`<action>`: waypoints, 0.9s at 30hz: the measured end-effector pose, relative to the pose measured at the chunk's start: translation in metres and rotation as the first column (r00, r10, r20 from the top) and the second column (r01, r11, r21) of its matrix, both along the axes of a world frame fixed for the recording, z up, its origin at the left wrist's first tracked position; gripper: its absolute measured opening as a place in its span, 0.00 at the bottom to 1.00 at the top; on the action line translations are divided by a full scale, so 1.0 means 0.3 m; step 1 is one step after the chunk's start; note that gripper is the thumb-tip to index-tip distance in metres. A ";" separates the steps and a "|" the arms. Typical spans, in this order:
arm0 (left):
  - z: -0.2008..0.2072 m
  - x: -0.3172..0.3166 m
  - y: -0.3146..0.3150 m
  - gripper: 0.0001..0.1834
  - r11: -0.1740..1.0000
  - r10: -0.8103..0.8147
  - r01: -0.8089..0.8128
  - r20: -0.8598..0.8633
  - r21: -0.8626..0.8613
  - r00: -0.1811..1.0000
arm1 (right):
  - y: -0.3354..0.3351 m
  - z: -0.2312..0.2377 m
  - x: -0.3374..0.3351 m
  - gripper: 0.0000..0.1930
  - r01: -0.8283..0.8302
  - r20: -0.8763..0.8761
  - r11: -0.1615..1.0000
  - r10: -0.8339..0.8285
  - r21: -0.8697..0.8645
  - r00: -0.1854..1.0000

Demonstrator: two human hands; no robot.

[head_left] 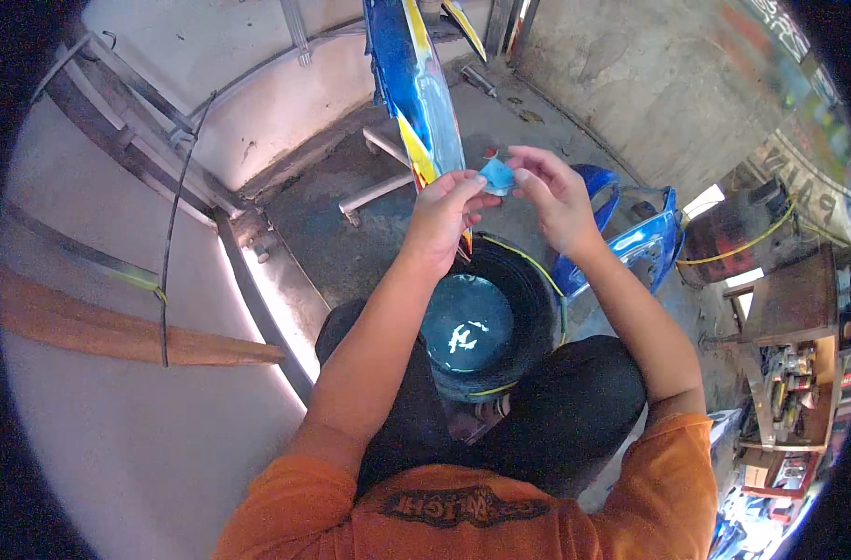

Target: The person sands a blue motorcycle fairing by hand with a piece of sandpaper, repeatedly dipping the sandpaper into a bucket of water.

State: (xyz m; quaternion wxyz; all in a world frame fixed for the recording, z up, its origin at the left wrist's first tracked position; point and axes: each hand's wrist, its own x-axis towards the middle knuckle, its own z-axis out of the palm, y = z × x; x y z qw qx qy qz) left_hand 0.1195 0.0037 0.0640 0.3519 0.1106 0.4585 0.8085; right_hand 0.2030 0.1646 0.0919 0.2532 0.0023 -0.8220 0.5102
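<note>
Between my two hands is a small light-blue folded sheet point(496, 175); whether it is paper or cloth I cannot tell. My left hand point(438, 224) pinches its left side between thumb and fingers. At its right edge, my right hand point(561, 203) has the thumb and fingertips closed on it. Just beyond my left hand stands a long glossy panel point(432, 103) in blue, yellow and silver, its lower end partly hidden behind that hand. Below my hands, between my knees, sits a dark round tub point(536, 313) holding water point(467, 322) with bright reflections.
Glossy blue curved panels point(651, 245) lie on the floor to the right. Past them are a dark cylinder point(747, 238) with a yellow hose and a wooden shelf point(785, 308) of small items. A white stand point(377, 193) is left of the long panel. A wall point(118, 420) runs along my left.
</note>
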 end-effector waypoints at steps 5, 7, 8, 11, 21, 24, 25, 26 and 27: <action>-0.003 0.003 0.001 0.14 1.000 -0.011 0.011 0.002 -0.003 1.000 | 0.015 -0.010 -0.004 0.15 0.000 0.130 0.951 0.042 -0.309 0.991; 0.000 0.005 0.000 0.17 1.000 -0.013 0.013 0.000 -0.001 1.000 | 0.019 -0.014 -0.004 0.16 0.006 0.115 0.963 0.026 -0.268 0.993; 0.004 0.006 0.000 0.17 1.000 -0.013 0.013 -0.001 -0.002 1.000 | 0.020 -0.016 -0.003 0.17 0.013 0.101 0.974 0.010 -0.226 0.995; 0.013 0.013 0.016 0.17 0.986 -0.014 0.000 -0.089 -0.164 0.996 | 0.033 -0.024 0.005 0.17 0.034 0.098 0.977 -0.014 -0.209 0.995; 0.011 0.031 0.018 0.15 0.979 0.052 -0.104 -0.277 -0.175 0.959 | 0.021 -0.002 0.004 0.14 0.072 0.208 0.847 0.047 -0.526 0.977; -0.007 0.025 0.023 0.14 0.978 0.046 -0.109 -0.328 -0.178 0.944 | 0.024 -0.007 0.006 0.11 0.041 0.195 0.865 0.066 -0.501 0.979; -0.015 0.025 0.029 0.14 0.976 0.028 -0.106 -0.375 -0.189 0.927 | 0.033 -0.010 0.003 0.10 0.042 0.194 0.883 0.056 -0.467 0.979; -0.023 0.030 0.032 0.14 0.976 0.028 -0.105 -0.372 -0.190 0.928 | 0.039 -0.013 0.001 0.09 0.043 0.193 0.901 0.046 -0.432 0.980; -0.021 0.033 0.036 0.13 0.961 0.031 -0.149 -0.444 -0.233 0.896 | 0.041 -0.013 0.000 0.09 0.041 0.190 0.902 0.046 -0.431 0.981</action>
